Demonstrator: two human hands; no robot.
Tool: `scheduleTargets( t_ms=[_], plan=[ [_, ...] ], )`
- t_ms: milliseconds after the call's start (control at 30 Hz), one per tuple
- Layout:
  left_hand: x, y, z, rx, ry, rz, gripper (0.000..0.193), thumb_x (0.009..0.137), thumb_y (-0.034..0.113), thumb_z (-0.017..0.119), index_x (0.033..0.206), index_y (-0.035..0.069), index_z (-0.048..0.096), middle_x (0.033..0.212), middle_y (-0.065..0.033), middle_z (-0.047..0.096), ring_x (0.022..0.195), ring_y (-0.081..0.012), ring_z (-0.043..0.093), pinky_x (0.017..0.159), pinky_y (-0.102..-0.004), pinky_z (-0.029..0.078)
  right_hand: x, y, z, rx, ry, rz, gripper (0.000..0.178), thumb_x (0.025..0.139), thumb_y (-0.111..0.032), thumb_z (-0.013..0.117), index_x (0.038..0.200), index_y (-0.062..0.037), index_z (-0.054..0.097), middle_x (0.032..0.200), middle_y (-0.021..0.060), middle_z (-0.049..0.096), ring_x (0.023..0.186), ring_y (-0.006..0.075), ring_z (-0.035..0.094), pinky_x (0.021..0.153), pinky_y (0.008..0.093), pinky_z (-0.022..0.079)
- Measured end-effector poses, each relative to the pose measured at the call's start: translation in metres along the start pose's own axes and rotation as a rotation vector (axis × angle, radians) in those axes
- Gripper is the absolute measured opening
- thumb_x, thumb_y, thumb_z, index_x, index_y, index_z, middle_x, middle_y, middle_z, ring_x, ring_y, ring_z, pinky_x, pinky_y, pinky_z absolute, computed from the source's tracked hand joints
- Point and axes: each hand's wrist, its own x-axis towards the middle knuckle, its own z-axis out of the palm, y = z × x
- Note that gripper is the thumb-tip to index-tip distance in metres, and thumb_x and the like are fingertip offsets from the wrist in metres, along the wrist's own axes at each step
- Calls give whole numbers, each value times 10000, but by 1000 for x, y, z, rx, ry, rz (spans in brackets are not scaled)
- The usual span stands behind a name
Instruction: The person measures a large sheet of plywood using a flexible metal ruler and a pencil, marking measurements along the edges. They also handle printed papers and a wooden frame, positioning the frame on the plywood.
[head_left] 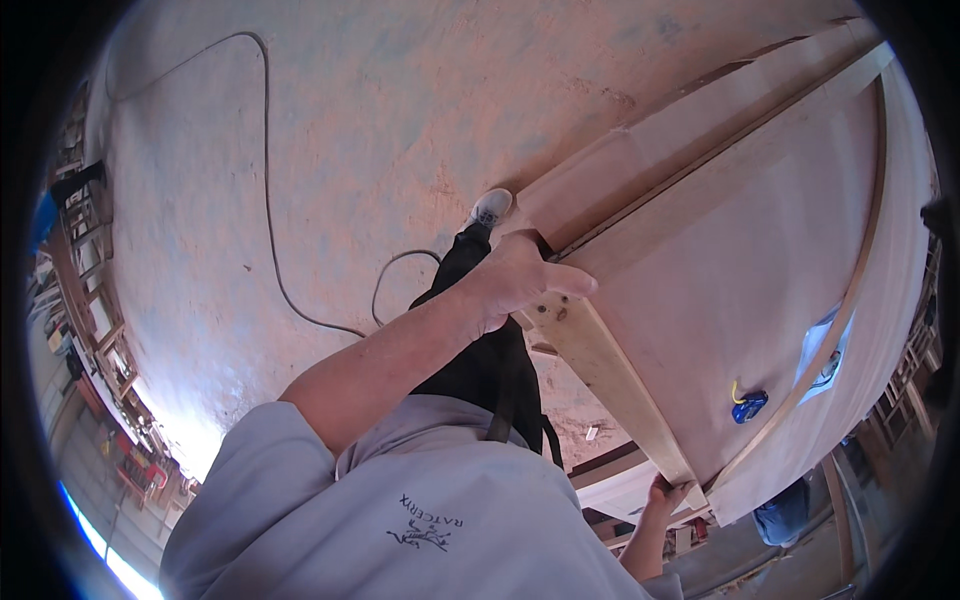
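The pale wooden strip (610,385) runs along the near edge of the broad panel (720,260). At the panel's left corner the left hand (515,275) is closed over the strip's end, thumb on top; at its near right corner the right hand (667,495) is at the other end, its closure too hidden to tell. Gripping so far apart probably steadies the length. A blue tape measure (748,405) lies on the panel, seemingly parked within reach.
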Motion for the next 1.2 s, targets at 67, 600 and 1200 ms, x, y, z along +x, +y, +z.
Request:
scheduleTargets(
  t_ms=[67, 600, 1200],
  plan=[
    [0, 1, 0, 11, -7, 10, 922, 686, 139, 888, 1469, -30, 430, 1402, -186, 550, 1296, -289, 544, 1092, -391, 444, -1, 1, 0, 0, 6, -7, 564, 942, -537, 682, 1321, -119, 651, 1303, 103, 698, 1136, 298, 697, 961, 498, 595],
    [-3, 4, 2, -12, 18, 93, 795, 697, 119, 883, 1369, -98, 518, 1291, -223, 624, 1199, -310, 622, 1076, -366, 468, 4, -2, -10, 3, -22, -13, 632, 864, -557, 760, 1313, -123, 665, 1304, 89, 706, 1126, 283, 702, 981, 486, 584],
    [0, 7, 3, -7, -12, 34, 1055, 644, 285, 913, 1471, -79, 369, 1324, -238, 549, 1290, -338, 542, 1110, -403, 413, 5, 2, -11, -24, -48, -38, 642, 850, -570, 769, 1301, -123, 672, 1307, 90, 702, 1149, 285, 689, 989, 493, 581]
  ],
)
